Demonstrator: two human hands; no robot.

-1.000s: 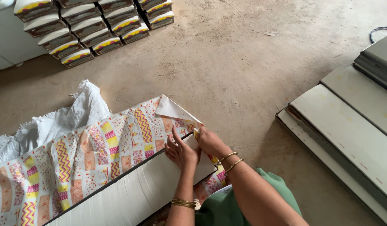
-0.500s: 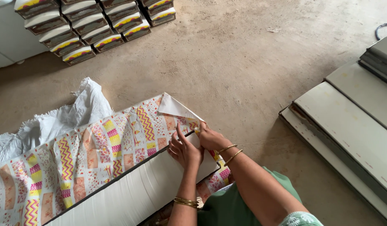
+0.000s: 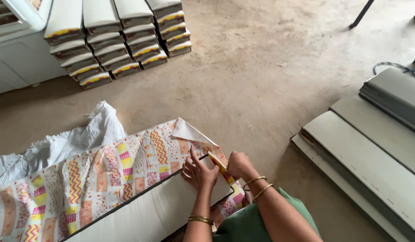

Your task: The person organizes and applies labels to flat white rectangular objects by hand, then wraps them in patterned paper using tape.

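Here, taking the long white box (image 3: 153, 215) as my landmark, I start at its left end, where a crumpled white plastic sack (image 3: 77, 139) lies bunched on the floor just behind it. Over the box's top lies the patterned wrapping paper (image 3: 95, 179), printed with zigzags and blocks in yellow, pink and orange, running the whole length of the box as far as I can see, while the box's plain white side faces me below it. Farther back from the box, well apart across the concrete floor (image 3: 261, 76), stand stacks of flat white boxes (image 3: 117, 36) in neat rows beside a white cabinet (image 3: 14, 54). Toward the box's right end, a corner of the paper is turned up so its white underside (image 3: 187, 132) shows. My left hand (image 3: 199, 172) rests there, fingers spread and pressed flat on the paper at the box's top edge, grasping nothing. Just right of it, my right hand (image 3: 238, 165) is clenched on the folded edge of the paper at the box's end, pinching a yellow-trimmed flap. Well to the right of the box lie grey flat panels (image 3: 369, 157), stacked on the floor.
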